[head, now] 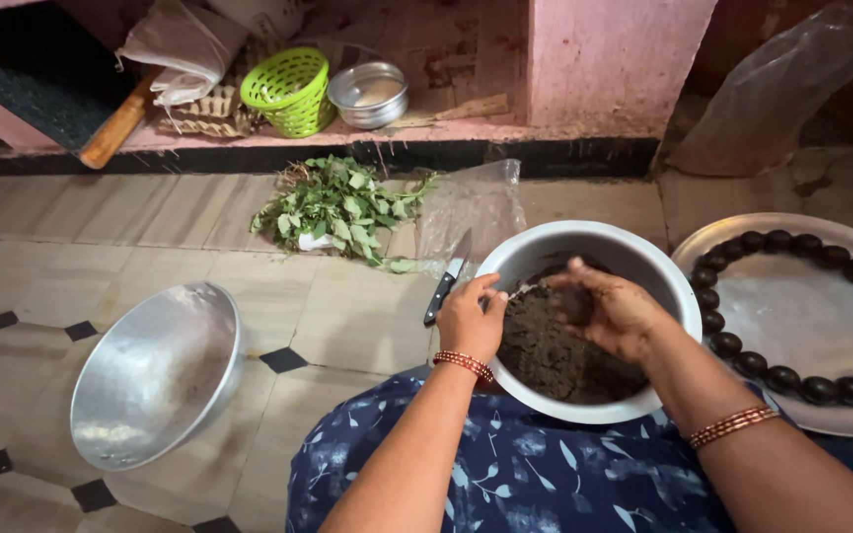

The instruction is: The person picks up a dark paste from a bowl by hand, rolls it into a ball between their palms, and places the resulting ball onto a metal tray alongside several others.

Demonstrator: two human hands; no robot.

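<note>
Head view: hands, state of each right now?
Left hand: closed on a spoon at the bowl rim.
Right hand: curled over the dark mixture; grip cannot be told.

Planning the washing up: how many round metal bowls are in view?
3: a wide empty steel bowl tilted on the tiled floor at left, a steel bowl of dark mixture at centre, a small shiny bowl on the pink ledge. Others may be out of frame.
</note>
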